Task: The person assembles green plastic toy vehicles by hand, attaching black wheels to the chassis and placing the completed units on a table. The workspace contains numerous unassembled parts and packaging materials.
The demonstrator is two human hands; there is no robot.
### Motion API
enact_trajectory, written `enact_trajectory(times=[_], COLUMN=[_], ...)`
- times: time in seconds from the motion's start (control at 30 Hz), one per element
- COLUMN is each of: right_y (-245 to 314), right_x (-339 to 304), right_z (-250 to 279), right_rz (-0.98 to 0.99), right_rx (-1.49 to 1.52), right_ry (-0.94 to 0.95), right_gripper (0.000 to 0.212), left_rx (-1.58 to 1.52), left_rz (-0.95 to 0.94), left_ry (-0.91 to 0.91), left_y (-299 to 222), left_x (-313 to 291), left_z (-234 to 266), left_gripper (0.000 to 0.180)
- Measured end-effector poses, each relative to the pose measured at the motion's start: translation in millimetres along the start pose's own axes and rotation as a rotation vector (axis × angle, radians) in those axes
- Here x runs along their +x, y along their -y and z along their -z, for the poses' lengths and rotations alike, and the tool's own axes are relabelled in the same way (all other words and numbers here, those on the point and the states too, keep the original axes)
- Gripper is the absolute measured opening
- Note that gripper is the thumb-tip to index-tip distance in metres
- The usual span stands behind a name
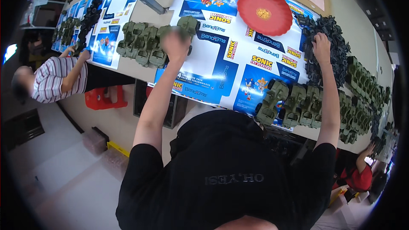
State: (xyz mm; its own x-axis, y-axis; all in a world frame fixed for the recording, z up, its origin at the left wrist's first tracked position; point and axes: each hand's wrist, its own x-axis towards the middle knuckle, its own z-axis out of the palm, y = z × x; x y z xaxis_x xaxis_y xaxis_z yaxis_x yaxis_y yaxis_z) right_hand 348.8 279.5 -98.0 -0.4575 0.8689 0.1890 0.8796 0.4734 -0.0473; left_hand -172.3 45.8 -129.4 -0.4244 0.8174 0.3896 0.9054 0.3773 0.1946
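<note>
- I see through the head view a bench [140, 73] partly covered by blue-and-white printed sheets [204, 74].
- Left grip [175, 47]: set over the right end of a row of green toy vehicles [137, 44] near the bench's near edge; a blur covers the fingers, so I cannot tell whether they are spread or pinching.
- That row stands side by side, packed close, left of the person's body.
- Right grip [322, 47]: arm extended, fingers bent down at the left side of a heap of black parts [334, 53]; I cannot tell whether they pinch a piece.
- The heap lies toward the bench's right, partly over the sheets, its pieces tangled together.
- A second row of green vehicles [292, 106] follows the near edge, below the heap and left of the right forearm.
- A red scalloped plate [265, 12] with a gold centre mark rests on the sheets toward the far edge, between the two grips and well apart from both.
- A co-worker in a striped shirt [59, 79] reaches onto the bench's left part.
- A red stool [105, 98] stands below the near edge.
</note>
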Motion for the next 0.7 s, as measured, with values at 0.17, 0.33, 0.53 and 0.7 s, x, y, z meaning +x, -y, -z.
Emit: enact_trajectory(times=[0.17,0.33,0.53,0.7], right_y=[72,186,257,281], right_x=[-37,-97,-134,-145], right_z=[25,65,87,94], right_rz=[-0.413,-0.492,-0.444,-0.561], right_rx=[1.004,1.246,1.319,1.821], right_ry=[-0.056,-0.108,0.002,0.257], right_gripper=[0.015,0.026,0.037,0.038], left_rx=[0.184,-0.186,-0.093,-0.225], left_rz=[0.022,-0.084,-0.009,0.067], left_ry=[0.218,0.241,0.665,0.821], left_y=[-29,-37,-61,-53], left_x=[31,0,-16,-14], left_z=[-23,-31,3,-2], left_gripper=[0.076,0.092,0.110,0.095])
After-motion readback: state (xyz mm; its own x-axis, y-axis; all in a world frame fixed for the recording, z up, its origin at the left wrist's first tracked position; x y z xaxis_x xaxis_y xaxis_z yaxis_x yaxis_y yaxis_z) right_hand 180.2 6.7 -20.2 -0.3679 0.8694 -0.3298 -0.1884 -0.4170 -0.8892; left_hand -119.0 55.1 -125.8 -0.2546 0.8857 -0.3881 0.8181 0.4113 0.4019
